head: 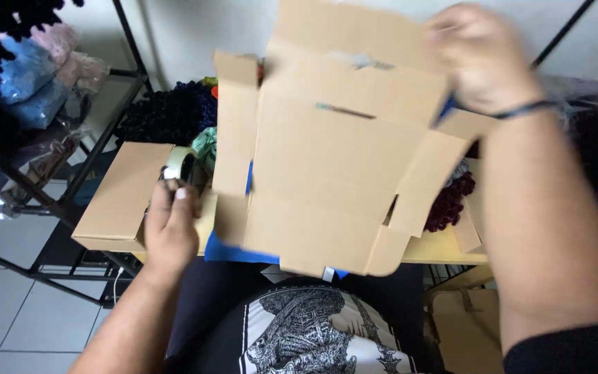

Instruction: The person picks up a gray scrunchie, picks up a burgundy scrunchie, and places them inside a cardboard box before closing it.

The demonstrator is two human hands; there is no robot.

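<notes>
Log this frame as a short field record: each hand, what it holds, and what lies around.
right hand: grips the top edge of an unfolded cardboard box blank, held up over the table
left hand: grip on a tape roll
beside left hand: a closed cardboard box
table: pale wood, dark red fluffy items on it
left background: metal rack with bagged fabrics

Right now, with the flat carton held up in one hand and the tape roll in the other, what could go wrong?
1. The right hand pinches only the top edge of the unfolded cardboard box; its loose flaps hang free, so it may swing or slip from that grip.
2. The left hand holds the tape roll beside the box's side flap; the flap may snag the tape.
3. The raised box hides much of the table, so things behind it could get knocked.
</notes>
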